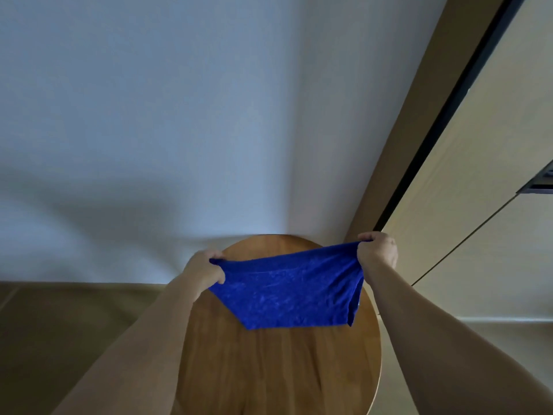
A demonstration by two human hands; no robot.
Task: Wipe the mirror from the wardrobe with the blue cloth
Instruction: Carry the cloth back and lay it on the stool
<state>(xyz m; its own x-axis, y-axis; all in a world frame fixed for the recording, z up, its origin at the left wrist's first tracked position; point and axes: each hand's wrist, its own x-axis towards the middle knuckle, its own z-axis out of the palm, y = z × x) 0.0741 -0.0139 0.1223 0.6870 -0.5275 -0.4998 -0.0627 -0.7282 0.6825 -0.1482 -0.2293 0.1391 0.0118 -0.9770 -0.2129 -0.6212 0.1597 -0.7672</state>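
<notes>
Seen from above, a person holds a blue cloth [287, 290] stretched between both hands over a round wooden worktop [269, 369]. Its long axis runs side to side, tilted so the right end sits higher and farther away than the left. The left hand [206, 269] pinches the cloth's upper left corner, fingers curled around a bunched edge. The right hand [377, 250] pinches the upper right corner the same way, knuckles facing the camera. Between the two grips the top edge is pulled fairly taut, and the rest of the cloth hangs down toward the viewer, its lower edge roughly level and its right side folded over on itself. Whether the lower edge touches the worktop cannot be told. Both bare forearms reach in from the bottom corners. Behind the worktop rises a pale wall [179, 115]. To the right stands a light wood wardrobe [493, 175] with a dark vertical strip along its edge. Tan flooring [59, 319] lies at lower left.
</notes>
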